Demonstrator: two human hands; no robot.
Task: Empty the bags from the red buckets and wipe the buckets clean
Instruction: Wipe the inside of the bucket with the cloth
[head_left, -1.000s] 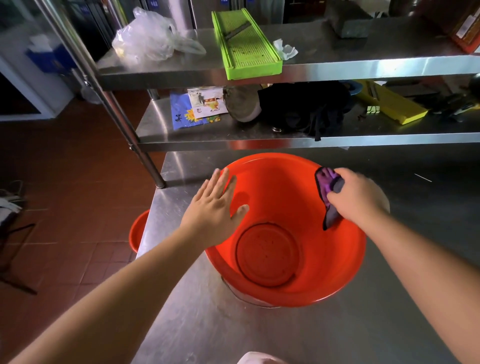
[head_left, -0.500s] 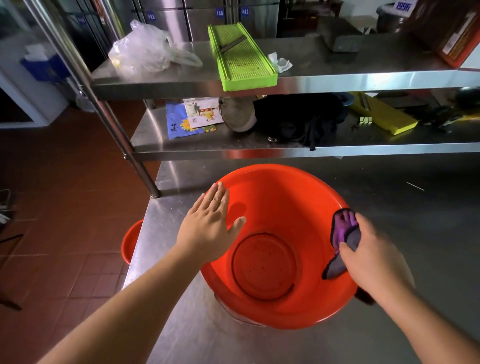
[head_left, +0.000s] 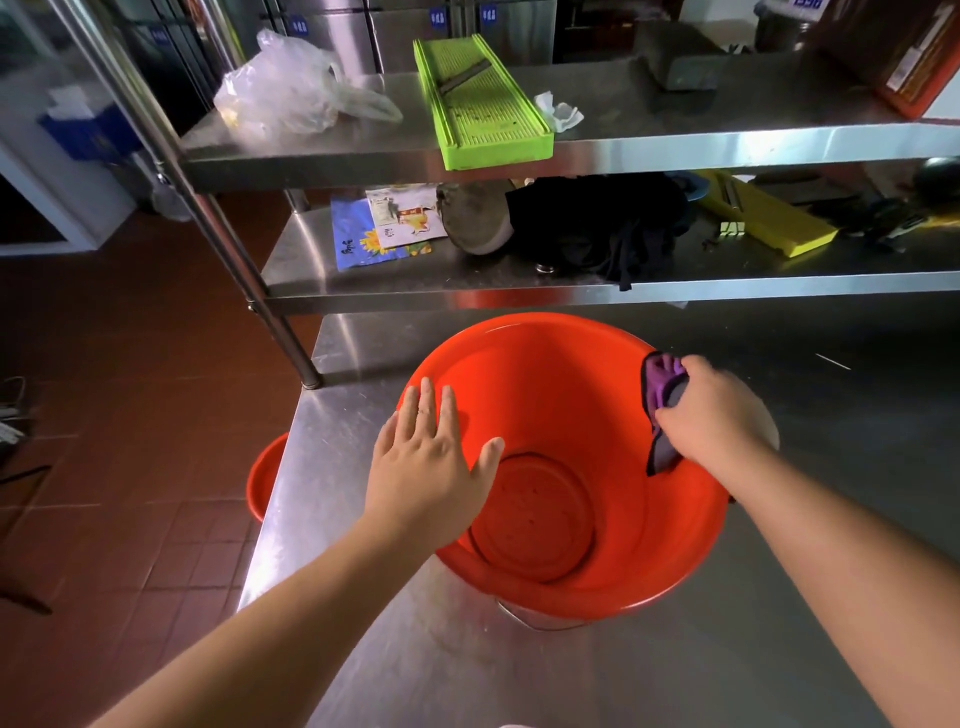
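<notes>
Bucket (head_left: 571, 395) sits on the table (head_left: 675, 675) below two shelves. My left hand (head_left: 426, 462) lies flat on its rim; my right hand (head_left: 714, 415) grips a cloth (head_left: 658, 382) against its inner wall. Another bucket (head_left: 265, 478) peeks from beneath the table's left edge.

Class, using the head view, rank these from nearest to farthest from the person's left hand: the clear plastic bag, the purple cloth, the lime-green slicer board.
From the left hand on the red bucket's rim:
1. Purple cloth, right, across the bucket.
2. Lime-green slicer board, top shelf, straight beyond.
3. Clear plastic bag, top shelf, far left.
</notes>
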